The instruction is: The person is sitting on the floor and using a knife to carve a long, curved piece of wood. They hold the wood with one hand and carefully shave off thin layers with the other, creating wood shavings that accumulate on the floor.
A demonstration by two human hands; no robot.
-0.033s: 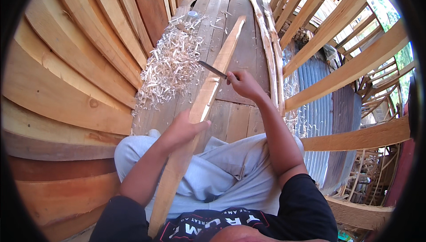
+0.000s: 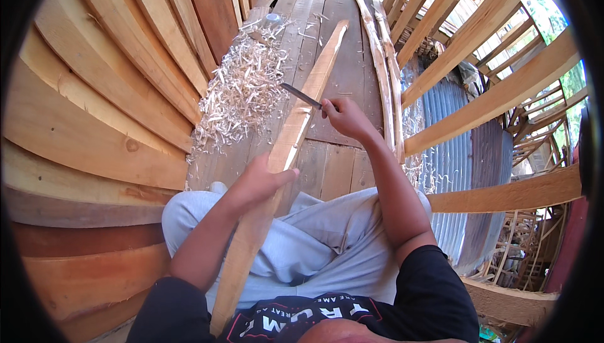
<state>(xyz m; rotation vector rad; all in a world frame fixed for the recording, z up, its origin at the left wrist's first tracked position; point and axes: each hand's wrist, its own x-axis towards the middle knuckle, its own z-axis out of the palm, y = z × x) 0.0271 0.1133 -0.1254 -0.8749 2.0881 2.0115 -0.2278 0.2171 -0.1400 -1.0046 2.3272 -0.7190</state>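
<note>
A long pale strip of wood (image 2: pixel 322 69) slants from beside my torso, across my lap, out to the floorboards ahead. My left hand (image 2: pixel 259 180) is wrapped round its middle, thumb over the right edge. Further up, my right hand (image 2: pixel 343 116) grips a knife (image 2: pixel 302 95) with a long dark blade. Its handle is mostly hidden in my fingers. The blade lies across the strip, tip pointing to the far left. Below the blade, the strip's edge shows a lighter, freshly cut face.
Curled wood shavings (image 2: pixel 242 85) are heaped left of the strip. Boards (image 2: pixel 113 91) stand along the left side. Two thin peeled poles (image 2: pixel 380 72) lie on the right of the plank floor (image 2: pixel 336 167). Beyond them are wooden rails (image 2: pixel 491 107) and corrugated metal sheets (image 2: pixel 443 129).
</note>
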